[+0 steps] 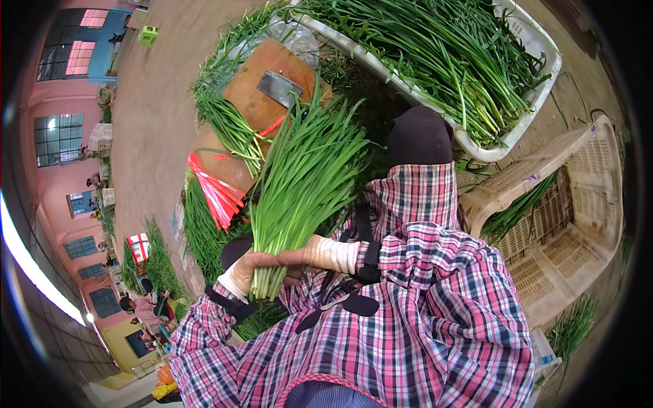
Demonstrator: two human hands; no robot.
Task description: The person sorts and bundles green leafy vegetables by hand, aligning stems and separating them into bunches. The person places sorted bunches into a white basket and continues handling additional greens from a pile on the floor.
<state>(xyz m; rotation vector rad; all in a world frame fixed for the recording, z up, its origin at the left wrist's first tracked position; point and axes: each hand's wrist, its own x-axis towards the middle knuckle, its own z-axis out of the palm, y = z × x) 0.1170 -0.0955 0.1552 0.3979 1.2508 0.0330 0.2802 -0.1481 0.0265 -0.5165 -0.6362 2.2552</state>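
Note:
A bunch of flat-leaved green stalks, like garlic chives [306,168], is held upright before my chest. Around its pale lower stalks are both my left hand [250,265] and my right hand [301,255], touching each other; tape or cloth wraps both wrists. Beyond the leaves, a cleaver [279,88] lies on a wooden board [250,81]. A smaller bunch of stalks [234,130] rests across the board's left side, with a red strip near it. Red and white plastic ties [217,194] fan out left of the held bunch, above more loose greens [204,239].
A white plastic crate [548,76] heaped with long greens stands at the upper right. Below it, a beige slatted basket [556,255] lies tipped, some greens inside. Farther left are a red and white box [139,248], a green stool [148,36] and a seated person [145,308].

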